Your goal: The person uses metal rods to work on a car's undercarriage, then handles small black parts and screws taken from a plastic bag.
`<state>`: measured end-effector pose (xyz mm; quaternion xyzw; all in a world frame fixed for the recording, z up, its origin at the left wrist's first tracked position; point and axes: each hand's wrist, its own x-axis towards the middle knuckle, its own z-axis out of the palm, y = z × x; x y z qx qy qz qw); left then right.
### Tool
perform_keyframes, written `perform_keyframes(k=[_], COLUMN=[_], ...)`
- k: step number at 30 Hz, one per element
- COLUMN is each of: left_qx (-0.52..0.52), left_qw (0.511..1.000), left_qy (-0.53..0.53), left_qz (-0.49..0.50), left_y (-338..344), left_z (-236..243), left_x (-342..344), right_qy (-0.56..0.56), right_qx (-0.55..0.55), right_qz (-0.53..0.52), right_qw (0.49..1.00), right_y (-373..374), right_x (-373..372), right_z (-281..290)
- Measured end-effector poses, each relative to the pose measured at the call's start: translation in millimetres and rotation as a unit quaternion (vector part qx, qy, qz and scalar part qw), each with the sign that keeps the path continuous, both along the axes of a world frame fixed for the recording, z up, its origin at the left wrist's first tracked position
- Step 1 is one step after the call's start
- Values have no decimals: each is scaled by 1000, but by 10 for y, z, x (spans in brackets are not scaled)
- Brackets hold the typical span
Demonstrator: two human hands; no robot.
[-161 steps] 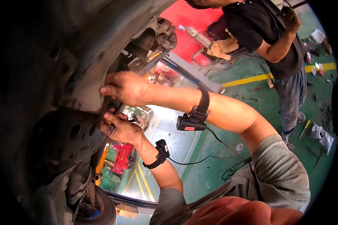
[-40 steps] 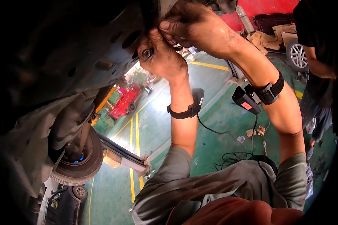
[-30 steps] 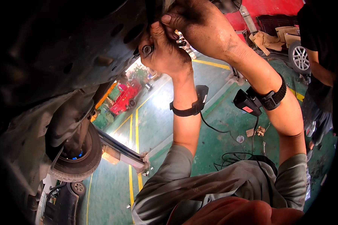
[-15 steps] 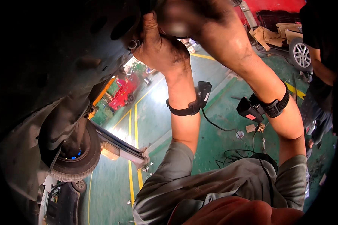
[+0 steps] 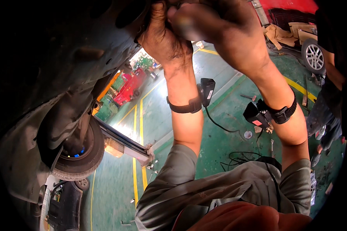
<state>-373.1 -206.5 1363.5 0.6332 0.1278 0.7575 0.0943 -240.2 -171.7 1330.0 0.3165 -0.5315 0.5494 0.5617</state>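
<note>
Both my hands are raised to the dark underside of a vehicle (image 5: 77,57). My left hand (image 5: 164,44), smudged with dirt, is closed against a dark part at the top edge, its thumb pointing up. Most of its fingers are hidden, and I cannot make out what it grips. Right beside it, my right hand (image 5: 227,32) is curled and closed, its near side blurred. Whatever lies between its fingers is lost in shadow and blur. A black strap with a small black device (image 5: 207,92) sits on my left forearm, and a similar device (image 5: 257,114) on my right.
A tire (image 5: 81,154) hangs under the vehicle at left, near a lift arm (image 5: 123,144). Black cable (image 5: 243,158) and a wrench (image 5: 272,147) lie on the green floor. A person (image 5: 329,92) stands at right by a wheel (image 5: 313,56) and cardboard (image 5: 279,36). A red machine (image 5: 130,87) stands farther off.
My left hand has shifted slightly up and left; the round metal end beside it no longer shows. My right hand has turned, and its forearm sits a little farther right near the wrist.
</note>
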Motion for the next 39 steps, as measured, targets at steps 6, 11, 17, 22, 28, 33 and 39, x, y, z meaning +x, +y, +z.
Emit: perform_keyframes(k=[6,11,17,22,28,33,39], left_qx=[4,5,4,-20,-29,-71,-76], left_qw=[996,996,995,996,994,996,978], left_qy=[86,74,71,58,40,19,131], left_qz=[-37,-53,-70,-71,-92,-45,-143], left_y=[-19,-4,-2,-57,-20,-131,-74], left_z=[27,53,42,30,54,38,94], left_x=[13,7,93,109,-177,57,-193], right_qy=[40,123,153,143,116,112,110], right_qx=[48,82,84,77,69,40,4], right_qz=[-120,-153,-235,-318,-322,-360,-433], right_qw=[991,977,956,934,937,925,895], right_y=[-6,70,46,0,11,-13,-73], right_x=[-4,-126,-156,-113,-92,-135,-176], right_z=[1,-4,12,23,75,89,91])
